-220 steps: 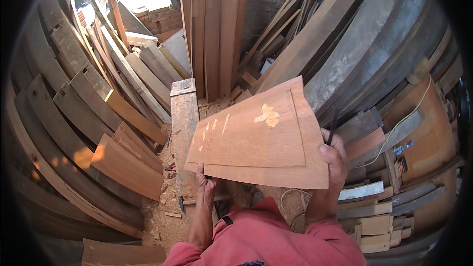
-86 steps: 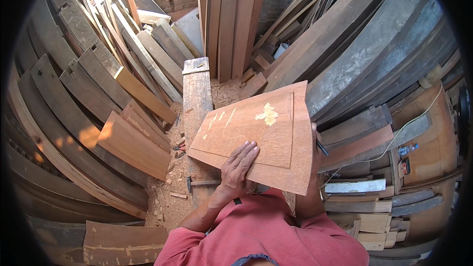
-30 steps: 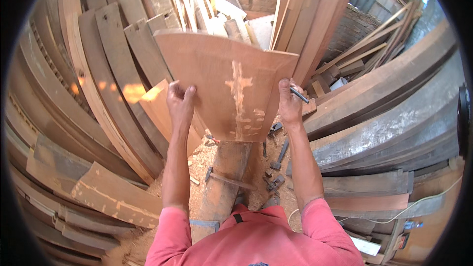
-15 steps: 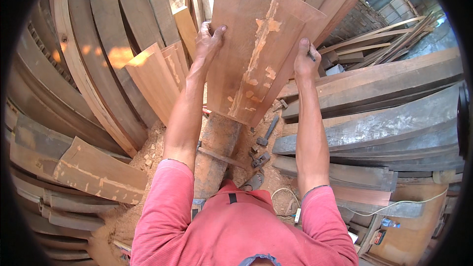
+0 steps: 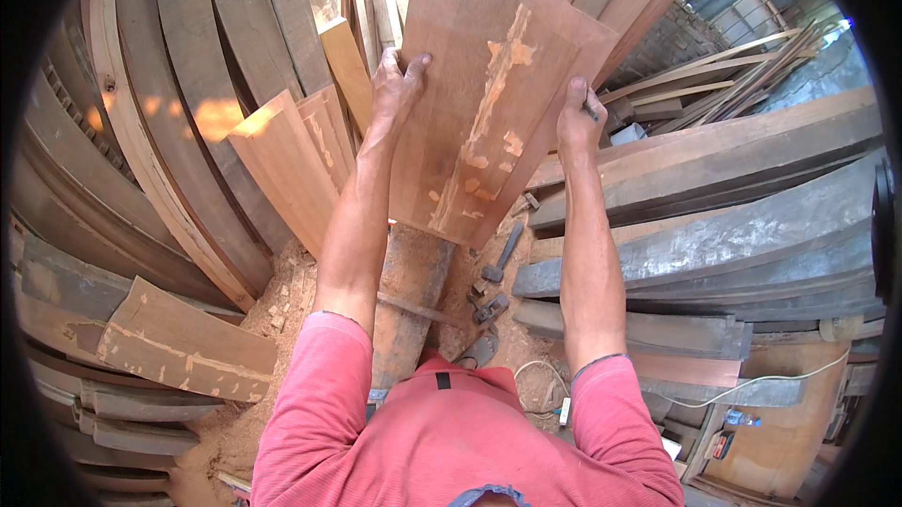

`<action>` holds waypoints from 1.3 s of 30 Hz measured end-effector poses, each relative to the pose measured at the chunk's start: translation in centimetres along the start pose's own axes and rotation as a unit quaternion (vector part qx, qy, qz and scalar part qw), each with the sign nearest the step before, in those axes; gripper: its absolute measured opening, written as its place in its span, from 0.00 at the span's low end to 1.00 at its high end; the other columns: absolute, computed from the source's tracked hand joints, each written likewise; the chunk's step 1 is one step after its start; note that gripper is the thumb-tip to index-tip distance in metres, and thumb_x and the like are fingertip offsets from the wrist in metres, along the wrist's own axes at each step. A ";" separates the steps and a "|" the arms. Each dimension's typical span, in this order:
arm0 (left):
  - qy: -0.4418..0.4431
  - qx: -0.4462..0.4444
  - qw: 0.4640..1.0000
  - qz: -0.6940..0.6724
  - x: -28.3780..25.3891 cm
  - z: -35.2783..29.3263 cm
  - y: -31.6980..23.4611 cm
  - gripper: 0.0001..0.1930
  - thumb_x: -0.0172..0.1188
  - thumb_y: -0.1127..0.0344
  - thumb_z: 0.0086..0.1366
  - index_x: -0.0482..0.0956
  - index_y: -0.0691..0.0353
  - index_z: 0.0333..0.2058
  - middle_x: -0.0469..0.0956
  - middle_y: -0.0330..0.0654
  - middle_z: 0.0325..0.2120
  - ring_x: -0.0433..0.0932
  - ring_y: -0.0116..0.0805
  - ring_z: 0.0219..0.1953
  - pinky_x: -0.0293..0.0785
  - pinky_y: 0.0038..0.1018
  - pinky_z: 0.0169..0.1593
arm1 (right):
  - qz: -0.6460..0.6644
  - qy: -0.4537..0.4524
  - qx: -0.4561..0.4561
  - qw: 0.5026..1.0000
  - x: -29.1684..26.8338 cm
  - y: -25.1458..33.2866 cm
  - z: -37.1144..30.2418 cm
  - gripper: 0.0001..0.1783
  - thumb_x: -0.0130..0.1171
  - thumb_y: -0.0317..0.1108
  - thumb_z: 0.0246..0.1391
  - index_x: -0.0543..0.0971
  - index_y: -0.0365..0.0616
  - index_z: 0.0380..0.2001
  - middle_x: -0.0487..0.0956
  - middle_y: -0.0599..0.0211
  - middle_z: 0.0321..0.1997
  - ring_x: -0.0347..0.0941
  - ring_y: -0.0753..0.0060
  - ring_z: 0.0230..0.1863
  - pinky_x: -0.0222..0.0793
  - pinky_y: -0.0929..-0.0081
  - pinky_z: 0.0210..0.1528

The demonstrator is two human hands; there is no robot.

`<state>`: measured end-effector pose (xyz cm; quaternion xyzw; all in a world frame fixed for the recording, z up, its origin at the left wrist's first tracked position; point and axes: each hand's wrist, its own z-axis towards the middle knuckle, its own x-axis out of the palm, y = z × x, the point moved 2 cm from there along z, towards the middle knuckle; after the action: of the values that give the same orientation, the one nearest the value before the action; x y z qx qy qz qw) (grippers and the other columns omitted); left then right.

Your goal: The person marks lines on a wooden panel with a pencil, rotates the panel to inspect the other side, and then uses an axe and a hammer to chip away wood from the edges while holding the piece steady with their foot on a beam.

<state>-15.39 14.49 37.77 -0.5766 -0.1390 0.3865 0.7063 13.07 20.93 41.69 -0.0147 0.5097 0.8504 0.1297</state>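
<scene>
Out in front of me I hold up a wide reddish-brown wooden board (image 5: 451, 84), with pale filler-like patches running down its face. My left hand (image 5: 398, 84) grips its left edge, thumb on the face and fingers behind. On the right edge, my right hand (image 5: 581, 117) is closed with the thumb on the face; a small dark pen-like stick (image 5: 590, 110) pokes out between its fingers. Below the board lies a rounded wooden beam (image 5: 411, 286), partly covered by it.
Planks (image 5: 202, 65) lean in rows at the left, with a patched board (image 5: 188, 343) lower down. Long grey boards (image 5: 714, 230) are stacked at the right. A hammer (image 5: 504, 253) and a hand plane (image 5: 490, 308) lie on the sawdust-covered floor (image 5: 291, 300). A white cable (image 5: 714, 401) trails at the lower right.
The board has shifted very slightly to the left and down in view, its lower end tilting a little. Both hands keep the same grip.
</scene>
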 end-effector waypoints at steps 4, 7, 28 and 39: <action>0.012 -0.018 0.999 -0.033 -0.4 0.1 0.5 0.27 0.67 0.50 0.63 0.76 0.68 0.50 0.83 0.58 0.43 0.82 0.52 0.48 0.75 0.41 0.53 | 0.014 -0.008 0.011 1.000 0.3 0.7 -0.6 0.28 0.54 0.49 0.70 0.78 0.27 0.37 0.78 0.59 0.28 0.68 0.72 0.34 0.69 0.66 0.40; -0.012 0.014 1.000 0.009 -0.4 0.1 0.9 0.23 0.65 0.51 0.66 0.77 0.66 0.48 0.83 0.48 0.36 0.81 0.40 0.40 0.75 0.38 0.47 | 0.008 -0.007 -0.014 1.000 0.3 0.7 -0.7 0.28 0.54 0.49 0.70 0.78 0.27 0.37 0.79 0.58 0.28 0.69 0.71 0.34 0.69 0.65 0.41; -0.017 0.012 0.999 -0.030 -2.0 -2.2 0.5 0.25 0.66 0.53 0.64 0.76 0.67 0.51 0.84 0.57 0.42 0.83 0.53 0.47 0.76 0.41 0.53 | -0.020 -0.007 -0.040 0.999 -0.9 2.7 -3.2 0.30 0.52 0.54 0.70 0.77 0.29 0.34 0.74 0.58 0.23 0.67 0.70 0.30 0.68 0.63 0.37; -0.015 0.014 0.998 -0.058 -1.6 -1.9 0.7 0.25 0.66 0.50 0.63 0.77 0.67 0.48 0.83 0.59 0.42 0.82 0.57 0.47 0.75 0.44 0.52 | 0.011 0.005 -0.014 1.000 -0.9 1.7 -2.7 0.25 0.53 0.49 0.71 0.79 0.31 0.42 0.80 0.65 0.35 0.71 0.75 0.39 0.69 0.71 0.46</action>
<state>-15.48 12.08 37.01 -0.5518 -0.1777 0.3557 0.7331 13.24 17.63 42.00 -0.0153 0.4989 0.8585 0.1179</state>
